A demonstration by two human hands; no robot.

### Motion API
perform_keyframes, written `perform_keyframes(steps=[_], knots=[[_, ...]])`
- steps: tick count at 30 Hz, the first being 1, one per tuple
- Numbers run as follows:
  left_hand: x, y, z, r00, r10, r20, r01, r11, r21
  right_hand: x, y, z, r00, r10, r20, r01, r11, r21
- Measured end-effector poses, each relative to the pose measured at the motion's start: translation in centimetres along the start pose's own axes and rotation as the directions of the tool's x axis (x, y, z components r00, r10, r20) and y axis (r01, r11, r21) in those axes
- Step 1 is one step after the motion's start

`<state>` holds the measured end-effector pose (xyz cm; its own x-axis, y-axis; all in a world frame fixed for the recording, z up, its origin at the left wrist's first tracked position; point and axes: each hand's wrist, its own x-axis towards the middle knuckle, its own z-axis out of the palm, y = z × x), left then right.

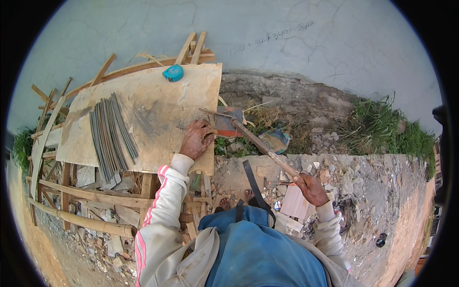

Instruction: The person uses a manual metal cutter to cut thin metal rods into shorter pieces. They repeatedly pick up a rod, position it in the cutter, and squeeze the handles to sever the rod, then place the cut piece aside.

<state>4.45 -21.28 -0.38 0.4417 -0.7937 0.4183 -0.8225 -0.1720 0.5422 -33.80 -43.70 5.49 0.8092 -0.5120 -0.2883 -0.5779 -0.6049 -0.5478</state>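
Here we are, looking down at two bare hands. Our right hand (313, 190) is wrapped firmly round the lower end of a long, rusty bar (268, 151), out over the stony ground (354, 191). The bar slants up and left from our fist, its far end at the dark metal plate (223, 123) with orange along its near side, just beside the right edge of the wooden board (162, 100).

Our left hand (197, 139), meanwhile, is on the board near that same edge, fingers bent inward, close to the plate. A thin dark tip pokes out to its left, but we can't tell whether the fingers are pinching anything.

Over to the left, a bunch of metal rods (110, 134) lies side by side on the board, well apart from our hand, some ends hanging past the near edge. A teal tape measure (172, 72) sits at the far edge, towards the pale, cracked wall (267, 52). Green grass (368, 119) grows on our right.
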Motion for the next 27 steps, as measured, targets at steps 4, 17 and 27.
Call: perform_keyframes(steps=[4,17,27], knots=[[0.0,0.9,-0.4,1.0,0.008,0.002,-0.008,0.999,0.035,-0.3,-0.5,0.6,0.998,-0.01,-0.065,0.008,0.999,-0.031],[0.4,2.8,2.0,0.992,0.123,-0.031,-0.112,0.964,0.239,-1.3,-1.7,2.3,0.985,0.091,-0.145,-0.107,0.989,-0.1],[0.9,1.7,1.5,0.99,0.14,-0.01,-0.134,0.967,0.215,-3.0,-3.6,4.1,0.968,0.12,-0.221,-0.127,0.992,-0.02]])
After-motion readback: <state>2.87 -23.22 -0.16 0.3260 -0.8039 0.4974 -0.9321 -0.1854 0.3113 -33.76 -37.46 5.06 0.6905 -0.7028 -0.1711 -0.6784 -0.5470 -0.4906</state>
